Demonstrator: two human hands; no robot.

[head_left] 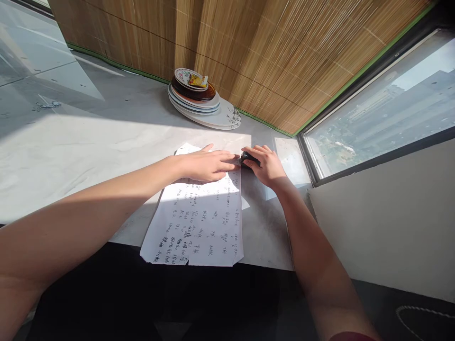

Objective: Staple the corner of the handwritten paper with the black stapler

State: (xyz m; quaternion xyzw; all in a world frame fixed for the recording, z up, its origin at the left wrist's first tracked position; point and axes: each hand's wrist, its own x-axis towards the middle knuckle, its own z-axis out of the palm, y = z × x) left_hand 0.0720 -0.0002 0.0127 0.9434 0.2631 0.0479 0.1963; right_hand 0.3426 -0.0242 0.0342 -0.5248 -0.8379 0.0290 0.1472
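The right hand (268, 166), just right of the middle of the frame, has its fingers wrapped around a small black tool (250, 155) that looks like a stapler. The front of the tool is right at the paper's right edge. The left hand (210, 166), in the middle, is spread flat on the paper (209, 227), pressing nothing between its fingers. Its fingertips are right by the front of the tool.

The paper lies on the bench (265, 227), from the middle down to the bottom middle of the frame, and is full of dark writing. So the paper is laid out and the tool is at its edge: that much looks done. I can't tell if the tool has bitten down, as the fingers hide that spot. I see no finished mark there, so that part may be left. I can't tell if there is more than one sheet.

Farther off, in the upper middle, is a stack of plates (202, 118) with a yellow packet (196, 80) on top. A brown blind (249, 57) hangs behind.
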